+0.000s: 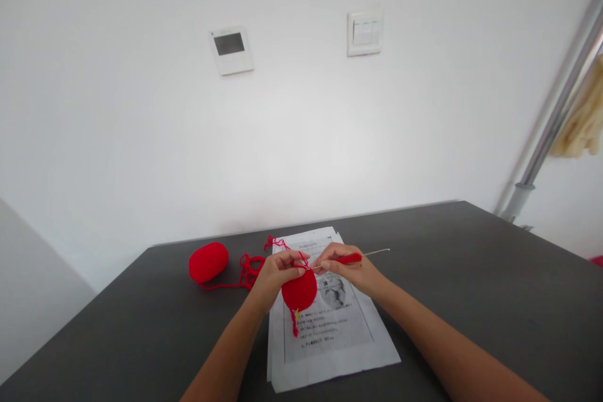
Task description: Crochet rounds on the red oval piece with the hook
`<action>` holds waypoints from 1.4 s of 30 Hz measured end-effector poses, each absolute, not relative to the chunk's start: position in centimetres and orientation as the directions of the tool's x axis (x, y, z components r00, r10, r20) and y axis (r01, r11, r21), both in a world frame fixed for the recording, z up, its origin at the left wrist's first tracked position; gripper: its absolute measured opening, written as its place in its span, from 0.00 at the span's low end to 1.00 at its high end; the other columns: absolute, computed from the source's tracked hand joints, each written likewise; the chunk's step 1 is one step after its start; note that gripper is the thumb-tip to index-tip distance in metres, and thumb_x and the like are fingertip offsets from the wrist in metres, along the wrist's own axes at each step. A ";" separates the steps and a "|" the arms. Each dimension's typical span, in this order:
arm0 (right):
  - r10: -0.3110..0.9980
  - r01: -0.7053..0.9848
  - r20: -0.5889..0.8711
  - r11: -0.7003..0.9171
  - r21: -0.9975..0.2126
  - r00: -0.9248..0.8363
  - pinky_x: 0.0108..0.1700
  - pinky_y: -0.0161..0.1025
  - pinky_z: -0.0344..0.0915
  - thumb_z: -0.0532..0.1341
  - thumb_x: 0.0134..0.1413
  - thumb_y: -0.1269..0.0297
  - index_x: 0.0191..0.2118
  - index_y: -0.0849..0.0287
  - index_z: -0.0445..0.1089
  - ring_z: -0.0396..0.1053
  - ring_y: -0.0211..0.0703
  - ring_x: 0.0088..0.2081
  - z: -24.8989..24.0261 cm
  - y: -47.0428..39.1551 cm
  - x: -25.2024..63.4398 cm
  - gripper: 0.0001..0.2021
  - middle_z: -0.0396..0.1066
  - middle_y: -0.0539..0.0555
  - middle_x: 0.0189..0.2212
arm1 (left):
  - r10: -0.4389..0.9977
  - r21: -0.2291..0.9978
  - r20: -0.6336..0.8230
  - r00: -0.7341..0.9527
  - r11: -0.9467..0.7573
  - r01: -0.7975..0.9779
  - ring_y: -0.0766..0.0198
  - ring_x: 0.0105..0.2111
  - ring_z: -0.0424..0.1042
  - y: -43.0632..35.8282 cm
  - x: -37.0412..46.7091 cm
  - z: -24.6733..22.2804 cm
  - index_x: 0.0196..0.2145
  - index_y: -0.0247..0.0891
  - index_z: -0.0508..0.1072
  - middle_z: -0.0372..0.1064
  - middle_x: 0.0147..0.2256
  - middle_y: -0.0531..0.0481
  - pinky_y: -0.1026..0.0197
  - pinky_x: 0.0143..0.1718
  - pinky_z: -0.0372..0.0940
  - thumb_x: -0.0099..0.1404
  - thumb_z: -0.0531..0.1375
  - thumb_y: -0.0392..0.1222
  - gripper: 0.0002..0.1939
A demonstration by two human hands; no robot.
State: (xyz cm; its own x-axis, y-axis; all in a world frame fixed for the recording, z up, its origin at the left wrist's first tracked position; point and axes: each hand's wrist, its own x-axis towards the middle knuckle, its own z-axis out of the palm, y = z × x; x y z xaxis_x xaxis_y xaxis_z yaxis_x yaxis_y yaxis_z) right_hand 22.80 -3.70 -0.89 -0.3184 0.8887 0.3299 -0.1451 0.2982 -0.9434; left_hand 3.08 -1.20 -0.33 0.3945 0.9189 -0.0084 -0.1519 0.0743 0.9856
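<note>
A round red crochet piece (299, 291) hangs from my left hand (281, 271), its top edge pinched between thumb and fingers. My right hand (347, 266) is closed on a crochet hook (349, 259) with a red grip; its thin metal end points right, and the other tip meets the top edge of the piece. A strand of red yarn runs up by my left fingers. Below the piece dangle a short red tail (295, 325) and a small yellow bit (298, 313). Printed sheets (330, 361) lie under both hands.
On the dark table (471, 276), a red yarn ball (208, 262) rests at the left, with loose tangled yarn (250, 270) between it and the papers. Behind stands a white wall with a panel (232, 50) and a switch (365, 32). A metal pole (556, 113) is at the right.
</note>
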 end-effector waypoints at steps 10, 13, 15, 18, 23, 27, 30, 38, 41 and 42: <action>0.804 0.265 0.467 0.572 -0.776 -0.367 0.30 0.34 0.61 0.57 0.58 0.60 0.31 0.60 0.72 0.65 0.37 0.27 0.3 -4.5 22.9 0.10 0.69 0.50 0.24 | 0.940 0.996 0.033 0.340 -0.003 -0.087 0.69 0.24 0.65 -1.1 3.5 -0.6 0.32 0.34 0.78 0.68 0.23 0.53 0.66 0.26 0.56 0.42 0.69 0.36 0.15; 0.776 0.342 0.499 0.623 -0.703 -0.385 0.32 0.34 0.62 0.55 0.59 0.63 0.32 0.59 0.71 0.65 0.37 0.28 0.1 -4.5 22.8 0.09 0.69 0.50 0.26 | 0.947 0.997 0.082 0.310 -0.074 -0.037 0.67 0.24 0.66 -1.2 3.6 -0.7 0.31 0.34 0.77 0.69 0.23 0.53 0.65 0.27 0.58 0.43 0.69 0.35 0.14; 0.759 0.387 0.516 0.648 -0.656 -0.397 0.34 0.35 0.63 0.54 0.59 0.65 0.33 0.58 0.70 0.67 0.38 0.30 0.0 -4.6 22.7 0.08 0.71 0.50 0.28 | 0.949 0.992 0.117 0.292 -0.124 0.005 0.64 0.25 0.67 -1.1 3.7 -0.9 0.31 0.35 0.77 0.69 0.23 0.52 0.64 0.28 0.59 0.44 0.68 0.35 0.13; 0.729 0.430 0.540 0.684 -0.589 -0.420 0.36 0.35 0.64 0.53 0.61 0.67 0.34 0.58 0.68 0.68 0.40 0.33 -0.3 -4.7 22.3 0.08 0.71 0.52 0.31 | 0.947 0.976 0.175 0.268 -0.204 0.082 0.61 0.28 0.69 -1.1 3.7 -1.1 0.33 0.36 0.77 0.71 0.25 0.50 0.62 0.30 0.62 0.46 0.66 0.35 0.12; 0.644 0.482 0.598 0.761 -0.434 -0.478 0.37 0.38 0.64 0.50 0.62 0.68 0.36 0.59 0.65 0.67 0.42 0.34 -1.1 -4.6 21.7 0.07 0.70 0.56 0.33 | 0.921 0.905 0.295 0.255 -0.355 0.233 0.59 0.31 0.70 -1.3 3.7 -1.0 0.34 0.37 0.77 0.73 0.27 0.49 0.62 0.34 0.63 0.50 0.63 0.33 0.11; 0.618 0.517 0.613 0.774 -0.366 -0.491 0.36 0.38 0.64 0.50 0.62 0.70 0.35 0.59 0.64 0.65 0.42 0.33 -1.5 -4.5 21.3 0.07 0.67 0.56 0.32 | 0.902 0.865 0.347 0.258 -0.414 0.282 0.59 0.31 0.70 -1.8 4.0 -0.7 0.33 0.38 0.78 0.74 0.29 0.48 0.61 0.35 0.62 0.50 0.62 0.31 0.11; 0.606 0.490 0.650 0.782 -0.385 -0.459 0.38 0.37 0.65 0.51 0.61 0.71 0.35 0.59 0.64 0.65 0.41 0.34 -1.7 -4.5 21.2 0.06 0.66 0.55 0.33 | 0.904 0.883 0.344 0.253 -0.403 0.241 0.60 0.30 0.70 -1.7 4.2 -0.9 0.33 0.38 0.78 0.74 0.28 0.49 0.62 0.35 0.62 0.49 0.63 0.32 0.11; 0.609 0.419 0.643 0.791 -0.446 -0.464 0.43 0.39 0.67 0.53 0.62 0.67 0.39 0.57 0.67 0.68 0.41 0.40 -2.1 -4.1 21.8 0.06 0.68 0.56 0.40 | 0.948 0.996 0.062 0.313 -0.039 -0.079 0.65 0.27 0.67 -0.9 4.0 -1.5 0.40 0.34 0.76 0.69 0.25 0.53 0.63 0.31 0.60 0.45 0.69 0.38 0.21; 0.561 0.413 0.666 0.823 -0.389 -0.491 0.43 0.39 0.68 0.52 0.62 0.66 0.39 0.57 0.67 0.68 0.43 0.41 -2.1 -3.9 22.0 0.07 0.69 0.57 0.41 | 0.943 0.990 0.005 0.333 0.041 -0.132 0.67 0.25 0.66 -1.2 4.0 -1.1 0.38 0.33 0.77 0.69 0.24 0.53 0.64 0.30 0.59 0.43 0.70 0.40 0.22; 0.545 0.414 0.675 0.833 -0.368 -0.497 0.43 0.40 0.68 0.52 0.62 0.66 0.39 0.57 0.67 0.69 0.43 0.41 -2.0 -3.9 22.0 0.07 0.69 0.57 0.41 | 0.940 0.987 -0.008 0.342 0.063 -0.148 0.67 0.25 0.66 -1.3 4.1 -1.1 0.38 0.33 0.78 0.69 0.24 0.53 0.64 0.30 0.59 0.43 0.71 0.41 0.22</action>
State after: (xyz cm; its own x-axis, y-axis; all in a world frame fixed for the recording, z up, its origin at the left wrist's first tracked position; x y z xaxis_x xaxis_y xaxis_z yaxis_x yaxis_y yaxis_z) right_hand 22.02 -3.89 -2.04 -0.4973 0.5452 0.6749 0.4140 0.8327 -0.3677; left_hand 4.05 -1.25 -1.06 0.3417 0.9398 -0.0084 -0.1483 0.0627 0.9870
